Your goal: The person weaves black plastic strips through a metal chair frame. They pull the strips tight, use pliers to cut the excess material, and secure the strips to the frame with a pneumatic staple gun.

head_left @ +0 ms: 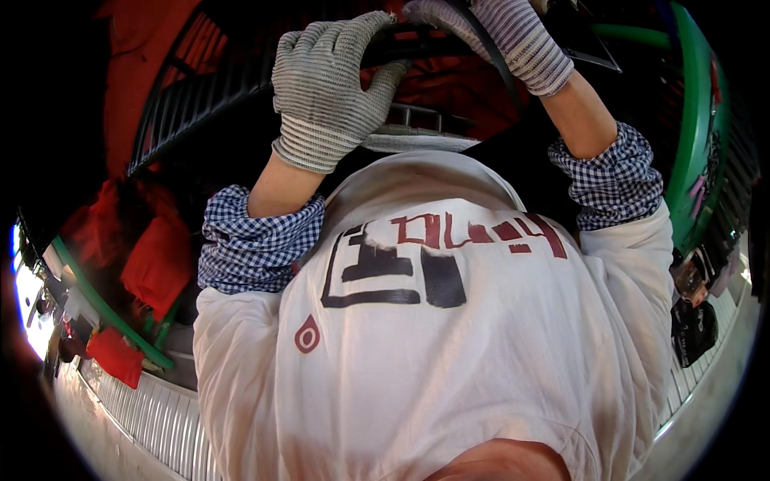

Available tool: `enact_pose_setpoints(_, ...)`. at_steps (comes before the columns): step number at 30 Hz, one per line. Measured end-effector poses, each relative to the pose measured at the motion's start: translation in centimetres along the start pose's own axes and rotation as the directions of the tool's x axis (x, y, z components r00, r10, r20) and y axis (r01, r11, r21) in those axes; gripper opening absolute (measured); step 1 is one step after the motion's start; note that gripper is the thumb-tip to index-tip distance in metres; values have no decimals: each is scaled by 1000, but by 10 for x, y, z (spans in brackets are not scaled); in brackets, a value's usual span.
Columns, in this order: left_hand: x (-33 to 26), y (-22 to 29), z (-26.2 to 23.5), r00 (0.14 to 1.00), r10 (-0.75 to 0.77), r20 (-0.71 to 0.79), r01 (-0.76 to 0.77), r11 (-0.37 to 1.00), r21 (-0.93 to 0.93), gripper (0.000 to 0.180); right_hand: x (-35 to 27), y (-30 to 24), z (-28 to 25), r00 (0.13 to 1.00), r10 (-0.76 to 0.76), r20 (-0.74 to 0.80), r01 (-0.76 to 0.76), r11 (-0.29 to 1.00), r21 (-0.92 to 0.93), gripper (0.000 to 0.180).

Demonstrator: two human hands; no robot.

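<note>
My left hand (329,88), in a grey-and-white striped knit glove, is at the upper middle. Its thumb and fingers close around a dark bar of a black slatted frame (212,100). Right of it, my right hand (513,36) wears a similar, slightly purplish glove and is partly cut off by the upper edge. A curved black strip (493,56) crosses it, and its fingers bend round this strip toward the left. Whether strip and frame are one piece I cannot tell. Checked blue-and-white sleeve covers sit on both forearms.
Red cloth or bags (156,260) lie at the left beside a green curved rail (104,297). A large green frame (691,136) stands at the right, with a black bag (694,333) below it. Pale ribbed surfaces (148,413) run along the lower left. Red material (457,92) shows behind the hands.
</note>
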State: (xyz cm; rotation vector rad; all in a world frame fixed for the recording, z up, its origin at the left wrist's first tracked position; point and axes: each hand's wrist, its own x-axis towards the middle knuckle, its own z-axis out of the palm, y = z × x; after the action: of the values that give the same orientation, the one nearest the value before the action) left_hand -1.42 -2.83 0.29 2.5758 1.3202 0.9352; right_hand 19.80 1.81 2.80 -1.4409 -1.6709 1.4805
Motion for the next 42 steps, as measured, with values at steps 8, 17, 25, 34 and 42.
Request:
enact_pose_setpoints(8,8,2,1,988,-125,94,132,988,-76,38,2,15,1,999,-23,-29,26,995,93,23)
enact_pose_setpoints(17,-15,-46,2,996,80,-39,-68,968,242,32,11,17,19,951,-237,-196,227,971,-73,27)
enact_pose_setpoints(25,11,-62,3,999,17,44,-28,967,253,22,14,22,43,943,-188,-274,213,975,62,24)
enact_pose_setpoints(34,-8,-90,84,759,-146,635,-175,893,415,49,36,106,72,966,29,-256,-28,1000,7,15)
enact_pose_setpoints(42,30,-75,145,517,-245,820,141,969,201,41,31,228,68,966,27,-258,-49,996,-77,22)
